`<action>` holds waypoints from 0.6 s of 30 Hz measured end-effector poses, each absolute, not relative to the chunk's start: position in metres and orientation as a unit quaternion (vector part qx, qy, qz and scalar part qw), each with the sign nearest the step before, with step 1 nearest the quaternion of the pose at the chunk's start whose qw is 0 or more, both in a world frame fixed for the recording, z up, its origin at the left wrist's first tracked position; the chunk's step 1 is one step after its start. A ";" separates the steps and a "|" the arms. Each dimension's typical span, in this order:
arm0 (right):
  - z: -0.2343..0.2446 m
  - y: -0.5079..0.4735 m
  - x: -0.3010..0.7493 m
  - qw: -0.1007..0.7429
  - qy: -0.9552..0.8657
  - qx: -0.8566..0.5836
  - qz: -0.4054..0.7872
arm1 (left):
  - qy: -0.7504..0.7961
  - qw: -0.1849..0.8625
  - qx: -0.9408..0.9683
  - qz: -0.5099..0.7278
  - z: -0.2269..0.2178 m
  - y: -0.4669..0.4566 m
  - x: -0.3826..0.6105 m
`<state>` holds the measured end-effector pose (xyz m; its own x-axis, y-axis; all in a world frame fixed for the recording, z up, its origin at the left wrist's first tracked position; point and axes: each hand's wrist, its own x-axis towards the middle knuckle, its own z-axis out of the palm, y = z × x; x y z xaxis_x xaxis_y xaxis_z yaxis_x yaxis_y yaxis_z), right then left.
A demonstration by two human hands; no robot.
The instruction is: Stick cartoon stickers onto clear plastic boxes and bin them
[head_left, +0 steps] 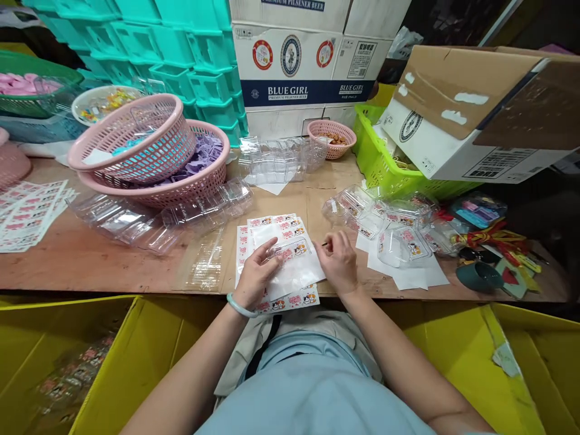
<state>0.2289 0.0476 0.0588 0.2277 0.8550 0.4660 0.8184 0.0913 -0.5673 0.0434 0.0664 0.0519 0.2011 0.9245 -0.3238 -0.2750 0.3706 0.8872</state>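
My left hand [256, 273] holds a clear plastic box [290, 252] bearing a cat sticker, pressed down on a sheet of pink cat stickers [281, 228] at the table's front edge. My right hand [338, 261] is beside the box on its right, fingers curled and pinched together; whether they hold a sticker is too small to tell. Peeled white backing paper [294, 279] lies under both hands.
Stickered clear boxes [399, 232] pile up to the right on white paper. Unlabelled clear boxes [149, 217] lie left and more [281, 160] at the back. Stacked pink baskets [154, 151], a green basket [376, 163], cardboard boxes [471, 115], yellow bins [104, 362] below.
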 end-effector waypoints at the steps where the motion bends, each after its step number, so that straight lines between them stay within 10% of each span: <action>1: 0.059 0.048 0.231 0.442 -0.583 -0.678 0.071 | 0.463 0.686 0.353 0.437 0.055 0.066 0.044; 11: 0.065 0.046 0.240 0.523 -0.442 -0.529 0.501 | 0.402 0.705 0.439 0.385 0.075 0.069 0.062; 18: 0.090 0.051 0.300 0.515 -0.558 -0.615 0.214 | 0.345 0.702 0.484 0.392 0.072 0.101 0.107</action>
<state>0.3001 0.0514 0.0901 0.2865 0.9063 0.3106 0.4656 0.1517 -0.8719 0.1074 0.1007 0.0715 0.4546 0.8844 -0.1055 -0.2157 0.2242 0.9504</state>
